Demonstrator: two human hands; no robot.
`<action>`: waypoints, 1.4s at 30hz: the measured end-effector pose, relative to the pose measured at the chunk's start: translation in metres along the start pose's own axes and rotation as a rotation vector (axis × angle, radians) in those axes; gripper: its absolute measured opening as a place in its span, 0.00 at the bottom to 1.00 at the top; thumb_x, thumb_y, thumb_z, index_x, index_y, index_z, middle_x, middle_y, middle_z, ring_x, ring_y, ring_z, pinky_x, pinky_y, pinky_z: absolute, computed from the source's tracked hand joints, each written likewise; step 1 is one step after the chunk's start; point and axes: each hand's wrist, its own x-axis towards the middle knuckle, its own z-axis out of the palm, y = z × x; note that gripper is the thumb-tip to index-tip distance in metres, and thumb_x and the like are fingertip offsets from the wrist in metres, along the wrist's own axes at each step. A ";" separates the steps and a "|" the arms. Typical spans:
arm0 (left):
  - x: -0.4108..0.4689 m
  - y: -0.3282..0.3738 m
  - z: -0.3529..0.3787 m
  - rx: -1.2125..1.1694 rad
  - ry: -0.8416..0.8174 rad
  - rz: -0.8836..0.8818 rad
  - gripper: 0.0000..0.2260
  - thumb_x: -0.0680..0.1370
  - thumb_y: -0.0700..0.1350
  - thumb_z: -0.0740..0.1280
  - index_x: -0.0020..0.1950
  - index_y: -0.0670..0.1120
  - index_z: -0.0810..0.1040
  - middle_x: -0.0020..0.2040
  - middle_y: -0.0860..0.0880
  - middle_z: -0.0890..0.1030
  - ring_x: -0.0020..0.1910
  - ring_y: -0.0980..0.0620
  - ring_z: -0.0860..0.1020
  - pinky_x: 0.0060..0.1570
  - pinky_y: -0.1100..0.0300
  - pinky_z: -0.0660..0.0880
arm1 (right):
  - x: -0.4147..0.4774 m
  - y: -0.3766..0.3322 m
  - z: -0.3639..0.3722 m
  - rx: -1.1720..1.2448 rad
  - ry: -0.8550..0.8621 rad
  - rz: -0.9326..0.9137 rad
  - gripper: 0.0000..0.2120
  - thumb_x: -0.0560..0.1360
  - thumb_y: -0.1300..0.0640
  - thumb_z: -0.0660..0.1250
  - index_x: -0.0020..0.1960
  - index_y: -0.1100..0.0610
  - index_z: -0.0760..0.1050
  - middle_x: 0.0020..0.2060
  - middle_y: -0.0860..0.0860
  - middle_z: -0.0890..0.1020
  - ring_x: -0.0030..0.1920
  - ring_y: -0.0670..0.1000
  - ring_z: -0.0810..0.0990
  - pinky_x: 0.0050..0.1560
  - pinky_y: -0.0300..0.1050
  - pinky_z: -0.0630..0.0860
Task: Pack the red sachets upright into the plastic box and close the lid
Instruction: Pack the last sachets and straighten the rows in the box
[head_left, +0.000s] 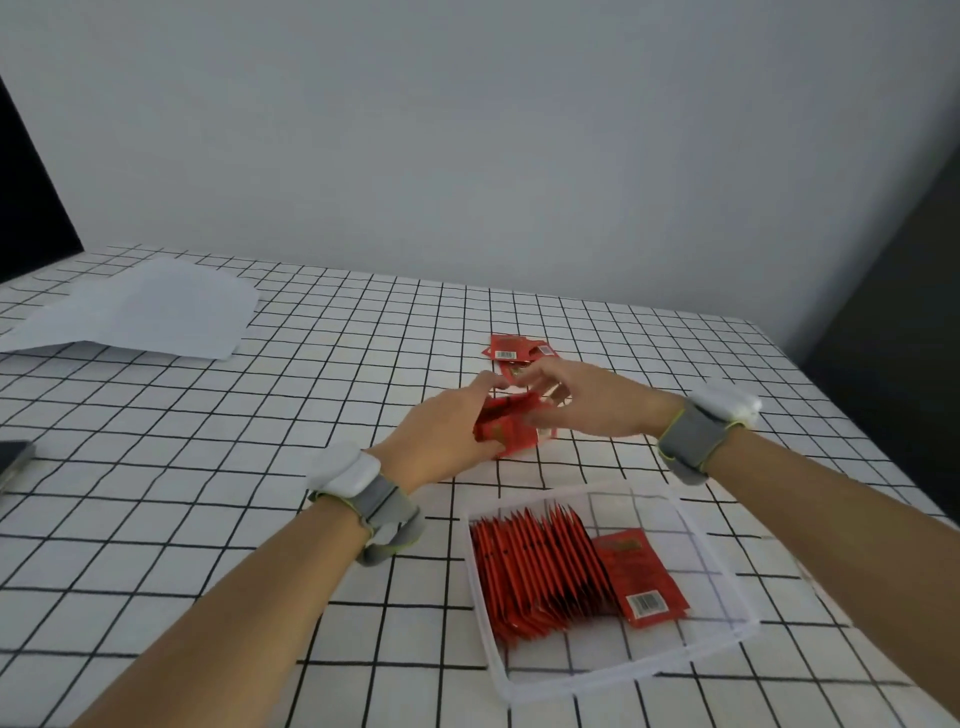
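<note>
Both hands are met just beyond the clear plastic box (613, 670): a bunch of glossy red sachets (506, 428) is gripped by the left hand (447, 441), while the right hand's (582, 402) fingers are loosely curled against it. Inside the box, flat sachets are packed on edge in a row (535, 566). Further behind it, loose sachets (514, 348) are left on the grid-patterned desk (208, 493).

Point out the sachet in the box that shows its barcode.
It is the sachet at the right end of the row in the plastic box: it leans back with its flat face and barcode visible, while the others stand edge-up.
</note>
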 end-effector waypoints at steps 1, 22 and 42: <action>0.000 0.000 0.003 -0.062 -0.034 0.001 0.32 0.75 0.52 0.75 0.74 0.56 0.64 0.63 0.52 0.81 0.54 0.53 0.82 0.55 0.53 0.79 | -0.001 0.003 0.000 -0.069 -0.038 0.026 0.23 0.78 0.49 0.73 0.70 0.52 0.72 0.61 0.48 0.80 0.56 0.50 0.81 0.59 0.46 0.78; 0.017 -0.005 0.056 -0.511 0.002 -0.145 0.25 0.83 0.41 0.66 0.75 0.55 0.60 0.62 0.49 0.78 0.54 0.59 0.79 0.46 0.72 0.75 | -0.001 0.027 0.016 -0.316 -0.007 0.009 0.13 0.82 0.48 0.66 0.56 0.59 0.77 0.49 0.53 0.80 0.48 0.54 0.77 0.46 0.46 0.69; -0.043 0.109 -0.044 -1.321 -0.088 0.123 0.26 0.72 0.54 0.79 0.67 0.47 0.79 0.65 0.44 0.83 0.67 0.46 0.80 0.53 0.61 0.80 | -0.095 -0.025 0.002 1.252 -0.559 -0.163 0.13 0.77 0.47 0.72 0.52 0.57 0.76 0.46 0.50 0.82 0.40 0.46 0.76 0.45 0.39 0.73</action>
